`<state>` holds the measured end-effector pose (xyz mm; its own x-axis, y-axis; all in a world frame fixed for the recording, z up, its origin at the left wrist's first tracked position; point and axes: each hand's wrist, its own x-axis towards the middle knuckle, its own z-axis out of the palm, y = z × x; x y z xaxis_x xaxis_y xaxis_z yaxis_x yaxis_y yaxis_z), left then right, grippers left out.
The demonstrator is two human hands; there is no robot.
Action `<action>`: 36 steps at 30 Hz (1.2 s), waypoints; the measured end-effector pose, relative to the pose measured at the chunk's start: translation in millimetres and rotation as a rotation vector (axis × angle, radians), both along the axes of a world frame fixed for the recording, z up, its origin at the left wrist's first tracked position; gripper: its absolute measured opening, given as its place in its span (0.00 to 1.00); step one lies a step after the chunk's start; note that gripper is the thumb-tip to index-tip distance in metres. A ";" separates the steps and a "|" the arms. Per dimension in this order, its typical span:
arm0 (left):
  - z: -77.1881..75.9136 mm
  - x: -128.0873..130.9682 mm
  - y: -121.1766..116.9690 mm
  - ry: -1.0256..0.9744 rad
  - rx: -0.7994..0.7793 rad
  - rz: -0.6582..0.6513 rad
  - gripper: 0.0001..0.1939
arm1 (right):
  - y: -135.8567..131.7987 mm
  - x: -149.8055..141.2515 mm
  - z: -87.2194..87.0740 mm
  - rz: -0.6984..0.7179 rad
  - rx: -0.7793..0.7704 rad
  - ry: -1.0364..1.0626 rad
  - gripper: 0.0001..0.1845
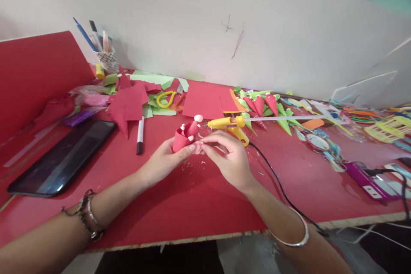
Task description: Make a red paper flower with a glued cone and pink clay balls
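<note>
Wrapped in the fingers of my left hand (pixel 162 157) is a red rolled-paper piece (pixel 180 139) with an open top and small pale balls on it. My right hand (pixel 231 160) is closed in a pinch on a small pink piece (pixel 198 147), whose exact kind I cannot make out. The left thumb touches that pink piece too. Just beyond my right hand lies a yellow glue gun (pixel 226 123) with a long white glue stick (pixel 285 117) out of its back. Pale scraps are scattered on the red tabletop (pixel 180 205) below the hands.
To the left lie a black phone (pixel 64 158) and a marker (pixel 140 137). Red paper scraps (pixel 128 102) and a pen cup (pixel 108 60) stand behind. Small red and green cones (pixel 265 105) lie at the back. The gun's black cord (pixel 276 171) crosses toward a purple power strip (pixel 369 182).
</note>
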<state>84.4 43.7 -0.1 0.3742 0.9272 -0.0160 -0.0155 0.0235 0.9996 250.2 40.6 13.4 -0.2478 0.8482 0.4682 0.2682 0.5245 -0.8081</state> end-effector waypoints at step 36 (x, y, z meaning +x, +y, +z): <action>-7.2 -6.0 0.5 -0.200 -0.129 -0.190 0.15 | -6.5 2.3 12.4 -0.096 0.089 0.202 0.10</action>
<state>78.4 44.2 -7.3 0.5484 0.8354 -0.0378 -0.1952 0.1719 0.9656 252.5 34.1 25.8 -0.0621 0.8166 0.5739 0.1582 0.5758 -0.8021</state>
